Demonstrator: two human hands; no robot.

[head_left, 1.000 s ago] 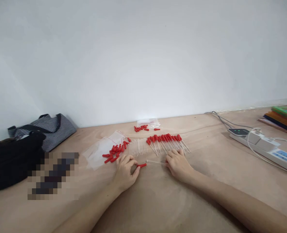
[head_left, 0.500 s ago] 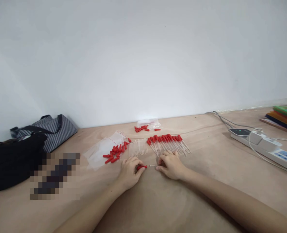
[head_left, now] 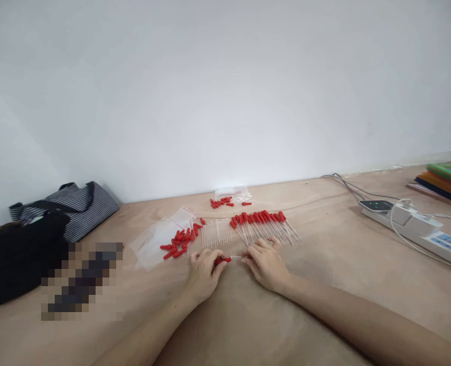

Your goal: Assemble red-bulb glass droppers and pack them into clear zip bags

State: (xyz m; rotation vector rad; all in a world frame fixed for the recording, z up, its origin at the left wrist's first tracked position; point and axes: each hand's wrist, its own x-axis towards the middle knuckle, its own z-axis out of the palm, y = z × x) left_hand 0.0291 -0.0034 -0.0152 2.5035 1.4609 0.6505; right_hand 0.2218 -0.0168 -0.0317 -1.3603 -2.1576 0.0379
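My left hand [head_left: 206,274] pinches a red rubber dropper bulb [head_left: 223,260] between thumb and fingers, its narrow neck facing right. In my right hand [head_left: 265,264] a thin clear dropper tube [head_left: 236,257] is pinched, and its left end meets the bulb's neck; whether it is inside I cannot tell. Just beyond my right hand lies a row of droppers with red bulbs on their tubes [head_left: 258,217]. Several bare clear tubes [head_left: 216,233] lie side by side beyond the gap between my hands. A pile of loose red bulbs [head_left: 179,237] lies beyond my left hand.
Clear zip bags [head_left: 151,244] lie under and beside the pile. More red bulbs [head_left: 220,202] and a small bag [head_left: 231,193] are near the wall. A striped bag [head_left: 95,208] and black cloth [head_left: 15,259] stand left; a power strip [head_left: 416,229] with cables and stacked folders [head_left: 448,180] lie right.
My right hand has moved slightly left with the tube, closing the gap between its end and the bulb. My left hand keeps hold of the bulb in nearly the same place.
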